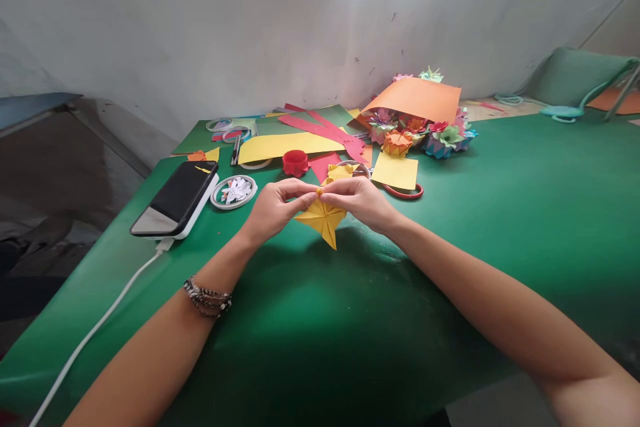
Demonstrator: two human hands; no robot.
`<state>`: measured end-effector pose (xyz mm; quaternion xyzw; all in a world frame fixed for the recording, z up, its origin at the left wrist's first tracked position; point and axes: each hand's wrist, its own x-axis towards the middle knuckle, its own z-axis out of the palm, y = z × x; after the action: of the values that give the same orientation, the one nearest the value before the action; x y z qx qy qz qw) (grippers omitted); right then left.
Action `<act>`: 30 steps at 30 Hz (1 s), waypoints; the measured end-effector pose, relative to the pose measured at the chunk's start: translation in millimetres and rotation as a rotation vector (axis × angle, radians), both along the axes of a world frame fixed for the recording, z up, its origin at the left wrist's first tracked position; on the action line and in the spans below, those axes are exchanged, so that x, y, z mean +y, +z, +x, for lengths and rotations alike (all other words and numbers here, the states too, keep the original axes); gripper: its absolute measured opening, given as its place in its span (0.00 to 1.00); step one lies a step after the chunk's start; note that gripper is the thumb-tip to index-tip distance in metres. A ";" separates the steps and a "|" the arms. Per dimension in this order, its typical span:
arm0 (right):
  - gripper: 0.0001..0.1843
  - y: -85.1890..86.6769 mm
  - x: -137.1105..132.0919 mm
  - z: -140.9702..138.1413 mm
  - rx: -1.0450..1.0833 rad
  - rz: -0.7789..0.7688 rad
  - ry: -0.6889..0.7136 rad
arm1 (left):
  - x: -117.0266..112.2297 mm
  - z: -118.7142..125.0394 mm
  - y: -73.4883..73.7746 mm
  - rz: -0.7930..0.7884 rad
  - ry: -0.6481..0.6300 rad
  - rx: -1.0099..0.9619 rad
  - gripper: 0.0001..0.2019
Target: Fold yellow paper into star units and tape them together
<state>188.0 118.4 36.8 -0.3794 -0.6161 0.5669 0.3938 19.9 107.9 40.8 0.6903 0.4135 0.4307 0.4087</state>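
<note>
Both hands meet above the middle of the green table, pinching a yellow folded paper flower (pixel 325 217) by its upper edge. My left hand (pixel 280 207) closes thumb and forefinger on one side of a petal tip; my right hand (pixel 363 200) does the same on the other side. Several pointed petals spread below the fingertips, one pointing down toward me. Just behind the fingers lies another yellow folded paper piece (pixel 340 172), partly covered by my hands. A red paper ring cup (pixel 295 163) stands beyond my left hand.
A phone (pixel 175 197) rests on a white power bank with a cable at left, near a tape roll (pixel 234 191) holding paper scraps. Red-handled scissors (pixel 405 192) lie partly under a yellow square (pixel 395 170). Paper flowers (pixel 447 137) and an orange sheet (pixel 415 99) stand behind.
</note>
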 end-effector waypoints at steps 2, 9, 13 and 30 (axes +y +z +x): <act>0.11 0.2 0.4 1.1 -0.029 0.005 0.034 | -1.4 -0.2 1.8 -0.041 0.008 -0.013 0.11; 0.15 0.2 2.4 1.7 -0.014 -0.024 0.078 | -2.8 2.4 2.2 -0.086 0.067 -0.084 0.13; 0.14 -0.2 1.8 2.1 -0.011 -0.026 0.078 | -2.5 2.5 1.7 -0.080 0.044 -0.089 0.12; 0.12 -1.7 2.3 1.4 -0.115 0.028 0.056 | -2.7 0.0 -1.5 0.144 0.000 0.140 0.08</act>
<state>189.4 120.7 35.1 -0.3884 -0.6561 0.5461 0.3469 19.9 105.2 39.3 0.7463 0.4090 0.4101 0.3281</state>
